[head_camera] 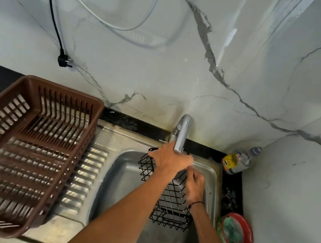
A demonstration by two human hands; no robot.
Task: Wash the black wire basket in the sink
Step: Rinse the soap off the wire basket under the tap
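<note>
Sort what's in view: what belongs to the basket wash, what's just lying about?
In use: black wire basket, sink, faucet, left hand and right hand, both on the basket.

Lying about: brown dish rack, bottle, red tub, unplugged black plug.

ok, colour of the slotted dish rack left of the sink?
Brown; the dish rack shows plainly in the head view, the only one.

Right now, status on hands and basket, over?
Left hand gripping the black wire basket at its far end, under the steel tap. Right hand on its right side. Basket over the steel sink; nothing blocking.
</note>
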